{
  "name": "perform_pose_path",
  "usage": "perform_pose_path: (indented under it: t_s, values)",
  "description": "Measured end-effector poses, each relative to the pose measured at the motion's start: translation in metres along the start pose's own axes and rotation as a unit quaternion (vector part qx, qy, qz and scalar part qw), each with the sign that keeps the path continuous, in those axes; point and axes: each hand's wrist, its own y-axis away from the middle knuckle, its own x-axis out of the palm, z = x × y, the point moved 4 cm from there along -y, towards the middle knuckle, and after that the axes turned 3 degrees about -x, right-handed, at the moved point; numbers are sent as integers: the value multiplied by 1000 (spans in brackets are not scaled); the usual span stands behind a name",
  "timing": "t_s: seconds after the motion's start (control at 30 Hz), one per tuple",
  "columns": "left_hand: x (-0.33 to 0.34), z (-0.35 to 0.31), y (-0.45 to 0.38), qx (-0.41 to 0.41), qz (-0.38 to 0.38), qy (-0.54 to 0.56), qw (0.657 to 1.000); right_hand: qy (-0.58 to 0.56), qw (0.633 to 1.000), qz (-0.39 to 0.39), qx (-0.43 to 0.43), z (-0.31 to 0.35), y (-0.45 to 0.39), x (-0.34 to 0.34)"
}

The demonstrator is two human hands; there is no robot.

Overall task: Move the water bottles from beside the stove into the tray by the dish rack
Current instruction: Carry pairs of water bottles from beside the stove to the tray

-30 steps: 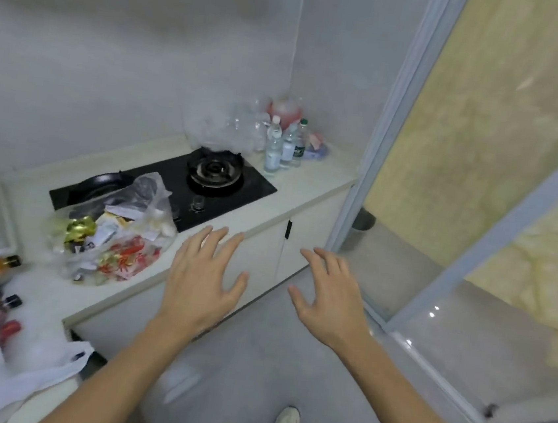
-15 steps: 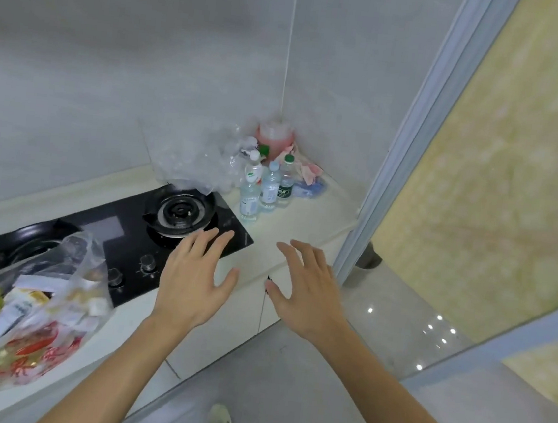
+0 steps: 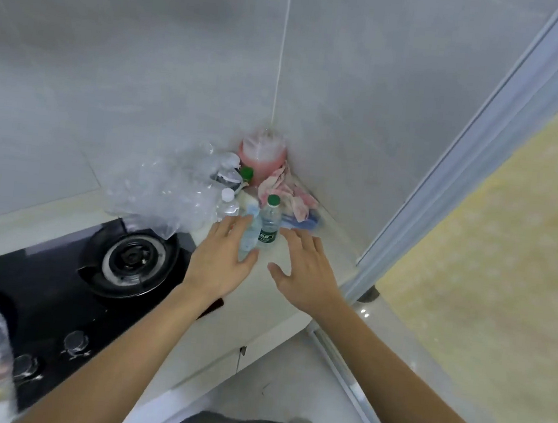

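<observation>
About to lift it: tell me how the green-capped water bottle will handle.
The green-capped water bottle is tall and narrow, so a sideways nudge would probably tip it. It looks like thin clear plastic, likely denting under a hard squeeze. It stands close to its neighbour bottle, which could get knocked.

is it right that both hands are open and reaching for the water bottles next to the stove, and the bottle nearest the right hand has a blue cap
Not quite: the cap is green, not blue. The head view shows the green-capped bottle nearest the right hand. The rest holds: the left hand and the right hand are open, reaching toward the bottles beside the stove.
</observation>
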Motion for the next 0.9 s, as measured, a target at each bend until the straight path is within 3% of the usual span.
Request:
perform_pose_path:
  t_s: [0.3,0.47,0.6,0.9]
  values:
    - [52,12,-117,-117,34,-52,991,-50,996,50,-51,-60,-159,22]
    - [78,18,-144,-199,47,-101,974,-52,980,125,-147,-73,-208,48]
    - [85,19,-149,-242,12,-118,963,-72,970,130,-195,-81,-222,56]
    - [81,-4,-94,-255,-57,-112,959,-76,947,132,-281,-95,-191,55]
